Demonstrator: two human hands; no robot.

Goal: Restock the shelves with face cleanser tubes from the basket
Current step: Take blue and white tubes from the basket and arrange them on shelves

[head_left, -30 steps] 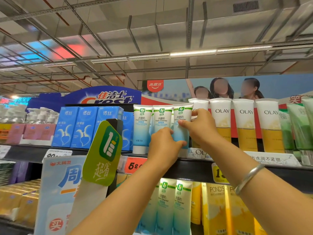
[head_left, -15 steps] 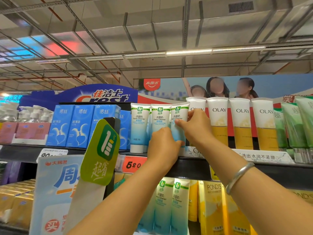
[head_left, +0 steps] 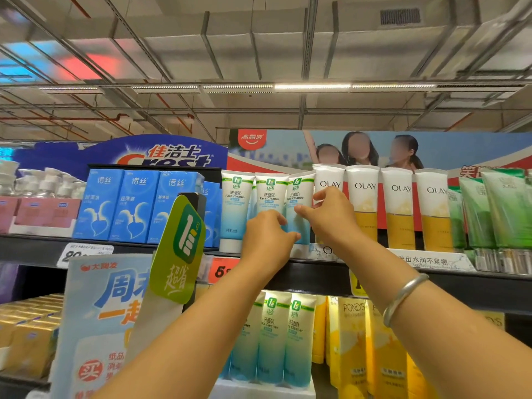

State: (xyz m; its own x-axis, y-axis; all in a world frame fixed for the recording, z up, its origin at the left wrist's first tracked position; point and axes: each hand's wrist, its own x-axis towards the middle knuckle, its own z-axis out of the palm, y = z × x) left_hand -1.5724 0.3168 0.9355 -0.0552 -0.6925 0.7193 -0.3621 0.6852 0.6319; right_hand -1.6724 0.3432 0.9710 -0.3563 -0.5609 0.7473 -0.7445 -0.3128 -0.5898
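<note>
Three white-and-blue face cleanser tubes stand cap-down in a row on the top shelf [head_left: 316, 279]. The left tube [head_left: 236, 208] and the middle tube [head_left: 269, 195] stand free at their tops. My left hand [head_left: 267, 237] covers the middle tube's lower half, and its curled fingertips hold the lower part of the rightmost tube [head_left: 299, 194]. My right hand [head_left: 331, 218] pinches that same tube's right side, thumb on its front. The tube leans slightly to the left. No basket is in view.
White-and-yellow Olay tubes [head_left: 364, 203] stand right of the cleansers and green tubes [head_left: 489, 208] further right. Blue boxes [head_left: 135, 205] are on the left. A green promo sign [head_left: 180, 249] juts out near my left arm. More cleanser tubes [head_left: 272, 335] fill the shelf below.
Both hands stay on the rightmost cleanser tube. My right hand has slid a little lower along its side, and the tube stands slightly straighter.
</note>
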